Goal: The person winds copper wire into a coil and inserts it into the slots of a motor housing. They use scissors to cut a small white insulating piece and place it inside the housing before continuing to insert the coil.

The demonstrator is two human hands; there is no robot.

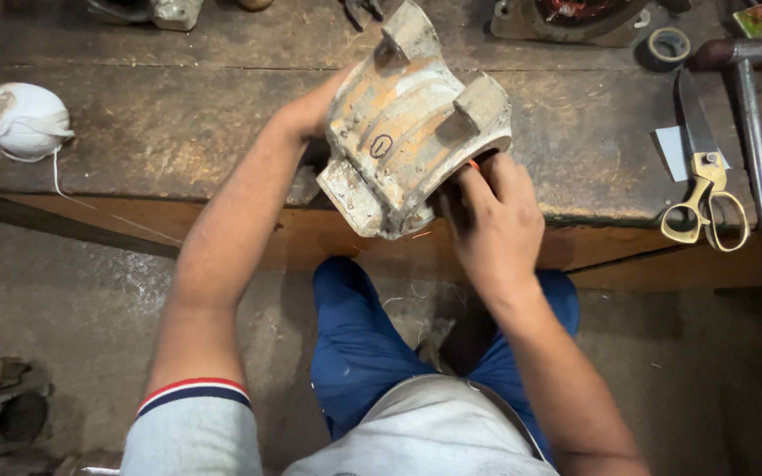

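A worn, pale metal motor housing [403,123] with ribs and lugs is tilted at the front edge of the wooden workbench [178,132]. My left hand [315,110] is behind it on the left side and holds it; most of that hand is hidden by the casting. My right hand [491,220] is at its lower right opening, fingers pinched on something small and orange-red at the rim; what it is cannot be told.
Brass-handled scissors [705,185] and a hammer [751,115] lie at the bench's right. A roll of tape [668,44] sits behind them. A ball of white string [24,119] rests at the left. Another motor part [575,18] is at the back.
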